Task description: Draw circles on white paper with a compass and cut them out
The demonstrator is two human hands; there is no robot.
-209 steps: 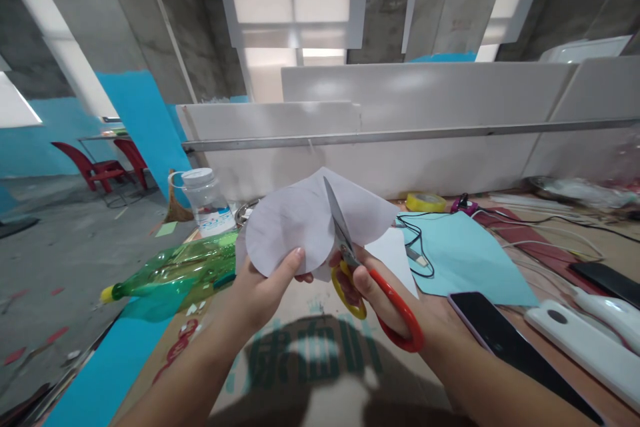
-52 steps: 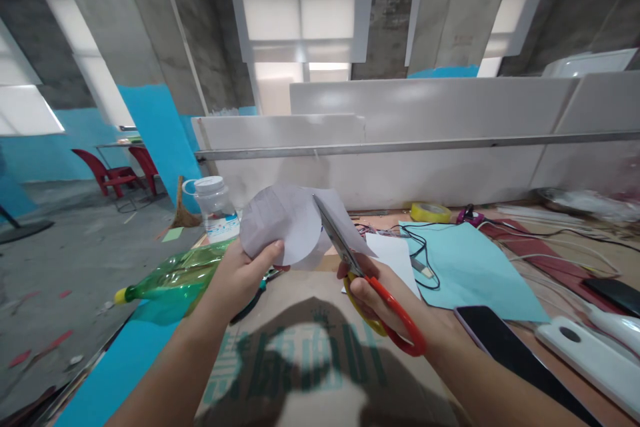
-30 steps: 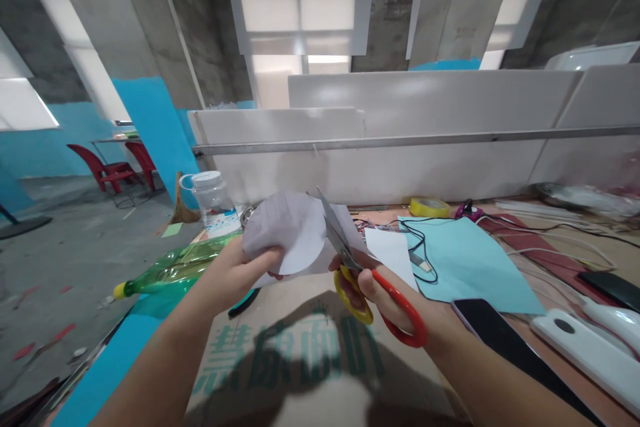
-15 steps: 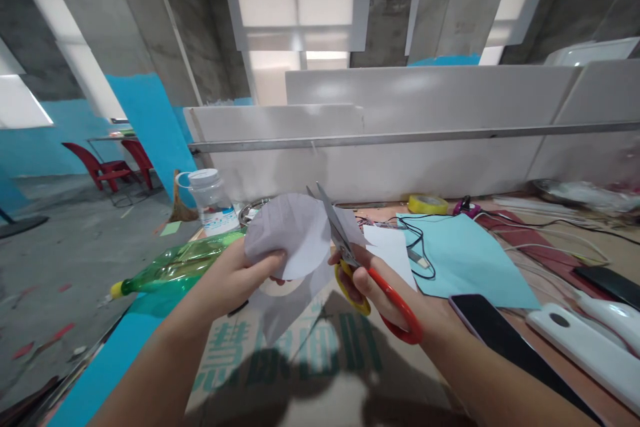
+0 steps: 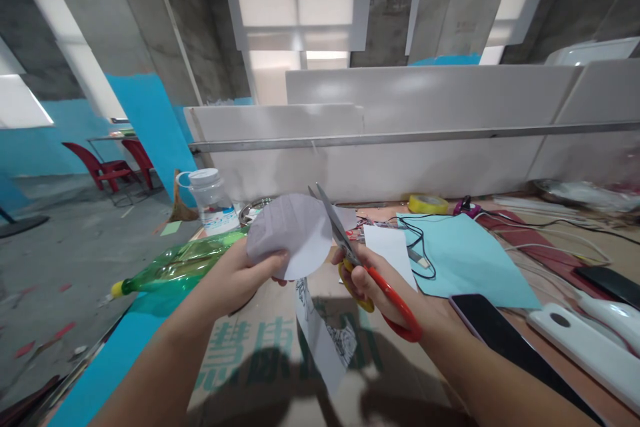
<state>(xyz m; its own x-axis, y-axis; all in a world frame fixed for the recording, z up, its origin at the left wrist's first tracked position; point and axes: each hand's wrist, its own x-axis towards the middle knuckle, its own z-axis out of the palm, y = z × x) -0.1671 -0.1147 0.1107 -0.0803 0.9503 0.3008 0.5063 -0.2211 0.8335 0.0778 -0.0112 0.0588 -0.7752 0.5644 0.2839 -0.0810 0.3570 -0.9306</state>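
My left hand pinches a round white paper cutout by its lower edge, holding it up above the table. My right hand grips scissors with a red and a yellow handle loop; the blades stand slightly apart, pointing up beside the cutout's right edge. A strip of leftover paper with printing on it hangs in mid-air below the cutout, above the brown cardboard with green characters.
A green plastic bottle and a clear jar lie to the left. A light blue sheet, white paper, cables, yellow tape, a phone and white devices fill the right. A white partition backs the table.
The offcut has come free of the round cutout and dropped lower beneath it. Over the earlier frames the scissors worked round the paper's edge while my left hand turned it.
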